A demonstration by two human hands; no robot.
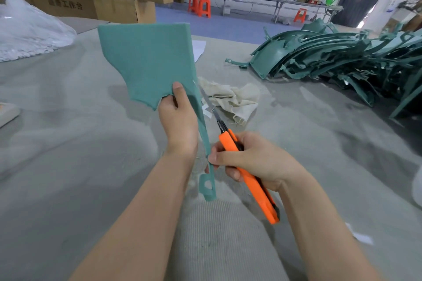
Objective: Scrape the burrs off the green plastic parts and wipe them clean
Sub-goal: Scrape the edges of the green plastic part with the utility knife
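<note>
Currently scraping: left hand [179, 121] grips green part [148, 59] upright.
Right hand [249, 159] clasps orange knife [249, 175], blade on part's edge.

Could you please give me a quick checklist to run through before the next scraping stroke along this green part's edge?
1. Left hand grips the green part firmly: ok.
2. Right hand holds the orange knife by its handle: ok.
3. Blade extended and lying along the part's right edge: ok.
4. Left thumb away from the blade: cannot tell, it lies close.
5. Cloth on the table for wiping: ok.
6. Burrs remaining on this edge: cannot tell.
</note>
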